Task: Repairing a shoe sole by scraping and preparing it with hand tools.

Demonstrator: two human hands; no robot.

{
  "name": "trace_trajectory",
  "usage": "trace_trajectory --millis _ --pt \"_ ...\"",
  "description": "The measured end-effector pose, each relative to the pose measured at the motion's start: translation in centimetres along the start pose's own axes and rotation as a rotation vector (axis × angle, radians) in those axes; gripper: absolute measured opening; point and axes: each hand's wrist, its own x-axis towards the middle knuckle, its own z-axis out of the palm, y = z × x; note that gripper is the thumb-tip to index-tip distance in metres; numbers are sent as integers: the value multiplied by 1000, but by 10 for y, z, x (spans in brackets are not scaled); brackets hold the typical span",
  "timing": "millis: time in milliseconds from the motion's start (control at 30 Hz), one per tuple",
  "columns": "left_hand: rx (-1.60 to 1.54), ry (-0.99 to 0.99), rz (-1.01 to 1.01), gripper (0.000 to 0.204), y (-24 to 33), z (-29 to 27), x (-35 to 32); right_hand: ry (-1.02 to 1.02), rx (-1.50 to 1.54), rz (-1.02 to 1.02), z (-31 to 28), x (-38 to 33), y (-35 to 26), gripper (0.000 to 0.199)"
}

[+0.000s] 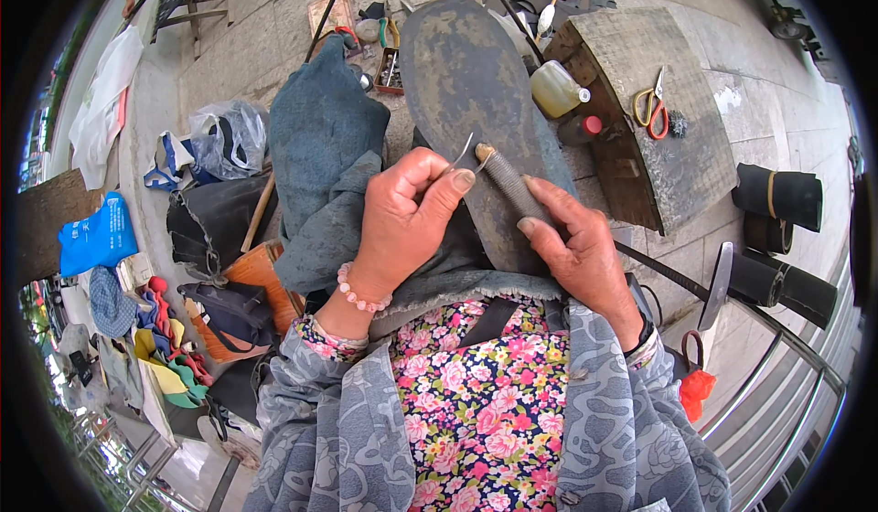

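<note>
My left hand (407,206) is closed, thumb and forefinger pinching a thin, slightly curved metal piece (465,150) whose free end points up. Its lower end is hidden by the fingers. Close by, my right hand (572,238) grips a grey ribbed rod (514,186) with a worn tan tip. That tip slants toward the left fingers, and I cannot tell whether the two pieces touch. Under both hands a long dark board (466,64) with a rounded far end leans away from my lap. Dark cloth (329,110) lies to its left.
A wooden box (677,64) at the right carries orange-handled scissors (654,110). Beside it stand a yellowish jug (556,90) and a red-capped bottle (578,129). Black rolled sheets (777,197) and a metal-headed tool (719,283) lie farther right. Bags and a wooden-handled tool (259,212) crowd the left.
</note>
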Motion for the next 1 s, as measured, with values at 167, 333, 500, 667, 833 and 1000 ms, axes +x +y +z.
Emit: trace_trajectory --millis 167,333,500,667,833,1000 --pt "140 -136 42 21 -6 0 -5 -5 30 26 0 0 -1 41" --pt "237 -203 -32 20 -1 -2 -3 15 17 23 2 1 -2 41" --pt "224 -213 -48 19 -4 -1 -5 9 43 76 2 -1 -5 42" --pt "228 -221 -76 18 -5 -2 -6 16 31 83 3 -2 -4 42" --pt "216 -226 -65 18 -3 -4 -7 18 57 107 4 -2 -4 43" --pt "201 -218 -49 18 -6 -4 -6 21 67 120 4 -2 -6 43"
